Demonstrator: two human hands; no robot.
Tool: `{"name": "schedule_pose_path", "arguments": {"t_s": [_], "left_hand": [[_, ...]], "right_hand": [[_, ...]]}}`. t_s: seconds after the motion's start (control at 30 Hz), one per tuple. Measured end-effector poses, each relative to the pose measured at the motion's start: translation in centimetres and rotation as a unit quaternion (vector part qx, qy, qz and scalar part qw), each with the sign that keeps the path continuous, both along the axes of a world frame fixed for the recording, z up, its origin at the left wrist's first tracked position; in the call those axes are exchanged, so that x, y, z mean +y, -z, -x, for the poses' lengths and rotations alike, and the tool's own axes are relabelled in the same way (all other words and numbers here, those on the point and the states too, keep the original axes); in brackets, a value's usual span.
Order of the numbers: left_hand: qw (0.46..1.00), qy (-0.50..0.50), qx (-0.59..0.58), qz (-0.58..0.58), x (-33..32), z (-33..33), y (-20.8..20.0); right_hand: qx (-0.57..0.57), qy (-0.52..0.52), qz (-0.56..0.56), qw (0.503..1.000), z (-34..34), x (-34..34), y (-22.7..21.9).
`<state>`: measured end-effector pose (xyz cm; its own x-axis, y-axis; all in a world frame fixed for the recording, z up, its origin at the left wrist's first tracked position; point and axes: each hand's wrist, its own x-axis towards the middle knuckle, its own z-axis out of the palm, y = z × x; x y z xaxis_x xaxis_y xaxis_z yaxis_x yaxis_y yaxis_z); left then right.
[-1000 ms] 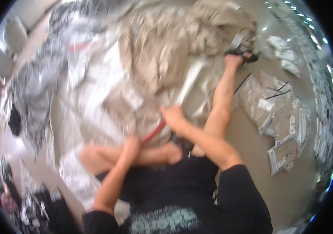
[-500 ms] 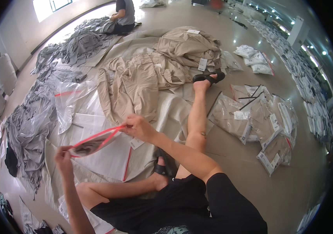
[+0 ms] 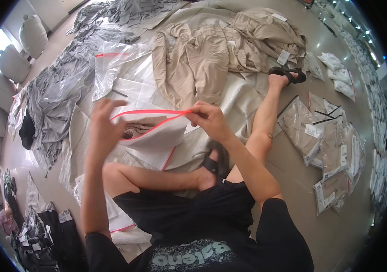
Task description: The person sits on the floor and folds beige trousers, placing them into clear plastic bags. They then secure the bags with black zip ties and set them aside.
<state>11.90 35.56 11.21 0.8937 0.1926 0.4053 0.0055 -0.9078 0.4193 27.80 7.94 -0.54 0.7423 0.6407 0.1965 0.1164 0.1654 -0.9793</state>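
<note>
My right hand pinches the right end of the red zip on a white plastic zip bag. The bag's mouth gapes, and a folded brownish garment shows inside. At the mouth's left end, my left hand is slightly blurred, its fingers apart and gripping nothing that I can see. Beneath the bag lie more flat white zip bags with red edges. Just beyond are beige trousers spread out, and a clear bag with a red strip.
Grey garments are heaped along the left. Packed beige garments in clear bags lie right of my outstretched leg. White packages sit farther back. Padded grey seats line the left wall; dark garments lie lower left.
My left hand has come off the zip's left end, and its fingers have spread. The bag's mouth has opened wider. My right hand still pinches the right end. The view has shifted.
</note>
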Motion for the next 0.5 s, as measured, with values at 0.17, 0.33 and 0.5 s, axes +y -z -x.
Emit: {"name": "schedule_pose_path", "arguments": {"t_s": [0.17,0.33,0.5], "left_hand": [[0.973,0.183,0.034,-0.136,-9.2,-4.4,0.9],[0.958,0.198,0.061,-0.2,-10.3,-6.1,3.3],[0.948,0.206,0.044,-0.238,-9.3,-5.8,2.9]], "right_hand": [[-0.119,0.055,0.036,0.991,0.6,-0.3,2.2],[-0.107,0.041,-0.028,0.993,1.2,-0.6,0.3],[-0.1,0.033,-0.05,0.993,1.9,0.1,-0.2]]}}
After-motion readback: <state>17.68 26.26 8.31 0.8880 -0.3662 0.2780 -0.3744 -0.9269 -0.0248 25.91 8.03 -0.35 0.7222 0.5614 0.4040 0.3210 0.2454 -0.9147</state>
